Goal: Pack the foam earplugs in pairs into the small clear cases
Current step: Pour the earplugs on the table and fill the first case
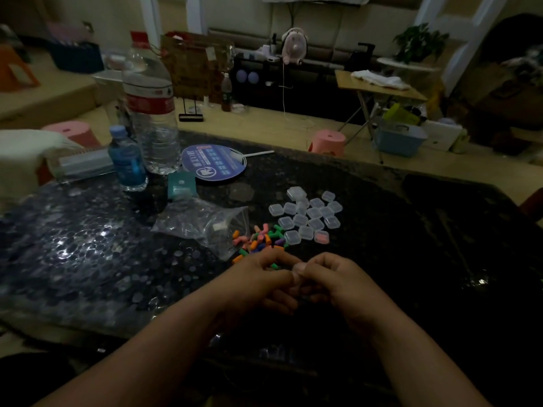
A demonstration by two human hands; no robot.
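Left hand point(264, 277) and right hand point(332, 277) are held together just short of the foam earplugs point(258, 240), fingers curled, tips meeting; whether anything is gripped cannot be told. Clear cases point(308, 214) are clustered just beyond the earplugs.

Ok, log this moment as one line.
left hand, right hand: fingertips meet, held item unclear | earplugs: loose pile | cases: clustered, one pink-filled

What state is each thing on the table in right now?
Earplugs: loose pile, unpacked.
Cases: look shut and empty.
Pink-filled case: shut, packed.
Bag: lying flat, crumpled.
Big bottle: upright, capped.
Small bottle: upright, capped.
Left hand, right hand: fingers curled together; contents unclear.
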